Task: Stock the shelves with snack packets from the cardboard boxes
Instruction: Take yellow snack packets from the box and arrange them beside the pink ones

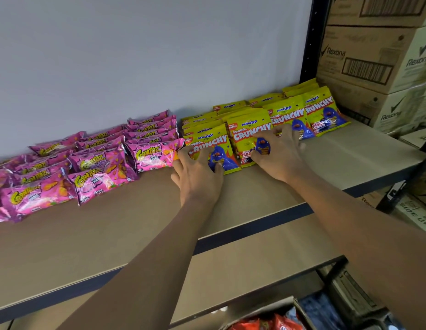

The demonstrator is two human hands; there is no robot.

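Yellow Crunchy snack packets stand in several leaning rows at the back right of the brown shelf. My left hand rests with spread fingers on the front packet of the left yellow row. My right hand presses its fingertips on the front packet of the neighbouring row. Pink Corntoz packets lie in overlapping rows to the left. An open cardboard box with red packets sits at the bottom edge, below the shelves.
Stacked Rexona cartons fill the rack on the right, behind a dark upright post. A second brown shelf board lies below the first. More cartons sit low on the right. A pale wall backs the shelf.
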